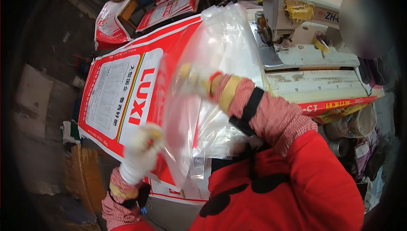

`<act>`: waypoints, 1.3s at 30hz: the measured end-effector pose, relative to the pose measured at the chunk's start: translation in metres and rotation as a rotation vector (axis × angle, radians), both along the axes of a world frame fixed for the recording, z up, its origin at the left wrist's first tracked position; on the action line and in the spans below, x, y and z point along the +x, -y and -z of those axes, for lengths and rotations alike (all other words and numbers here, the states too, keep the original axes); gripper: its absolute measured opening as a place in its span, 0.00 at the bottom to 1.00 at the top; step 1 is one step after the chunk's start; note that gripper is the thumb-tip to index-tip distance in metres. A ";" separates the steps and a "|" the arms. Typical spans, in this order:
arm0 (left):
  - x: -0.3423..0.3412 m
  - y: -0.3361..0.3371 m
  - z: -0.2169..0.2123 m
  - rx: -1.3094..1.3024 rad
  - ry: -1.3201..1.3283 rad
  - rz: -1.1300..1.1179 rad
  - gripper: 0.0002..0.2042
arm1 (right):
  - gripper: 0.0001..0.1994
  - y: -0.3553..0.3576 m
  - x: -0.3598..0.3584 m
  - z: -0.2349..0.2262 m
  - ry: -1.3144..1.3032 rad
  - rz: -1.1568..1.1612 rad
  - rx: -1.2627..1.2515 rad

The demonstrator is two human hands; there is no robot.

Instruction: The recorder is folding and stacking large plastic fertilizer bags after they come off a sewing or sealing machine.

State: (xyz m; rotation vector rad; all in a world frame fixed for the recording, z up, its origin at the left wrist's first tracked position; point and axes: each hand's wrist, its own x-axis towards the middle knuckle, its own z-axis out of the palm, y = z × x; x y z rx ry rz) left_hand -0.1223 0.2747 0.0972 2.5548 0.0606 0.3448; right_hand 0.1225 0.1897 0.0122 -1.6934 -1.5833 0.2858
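Note:
A stack of clear plastic bags point(237, 40) lies in front of me, over the right part of a red and white printed woven sack point(97, 99). My right hand point(193, 80), in a pale glove, is blurred by motion and closed on a lifted clear plastic bag point(176, 116). My left hand point(144, 146), in a white glove, is low over the sack's near edge. Its curled fingers meet the left edge of the same plastic bag. Both fingertips are partly smeared. Checked sleeve covers with black bands wrap both forearms.
A white industrial sewing machine point(292, 15) stands at the right, with a tape roll point(322, 42) on its bed. More printed sacks point(169, 8) lie at the far left. A wooden stool-like piece point(82, 176) stands at the lower left, a cloudy plastic-lined bin point(354, 123) at the right.

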 end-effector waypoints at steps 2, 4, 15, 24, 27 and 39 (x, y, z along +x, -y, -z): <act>0.024 0.022 0.016 -0.099 -0.219 0.709 0.05 | 0.10 -0.032 0.115 0.041 -0.385 0.508 0.279; -0.019 0.047 0.047 0.412 -0.622 0.802 0.03 | 0.12 -0.017 0.123 0.100 -0.812 0.886 0.541; 0.193 0.057 -0.042 0.752 0.254 0.381 0.19 | 0.22 0.034 -0.011 0.008 -0.891 0.228 0.209; 0.256 0.067 0.011 0.793 -0.433 0.565 0.04 | 0.29 0.050 -0.024 0.018 0.234 -0.016 0.169; 0.263 0.047 0.002 1.327 -0.064 0.073 0.05 | 0.23 0.056 -0.030 0.003 -0.161 0.049 0.093; 0.330 0.055 -0.119 1.470 -0.095 -0.245 0.11 | 0.11 0.037 -0.114 0.027 -0.015 -0.142 0.026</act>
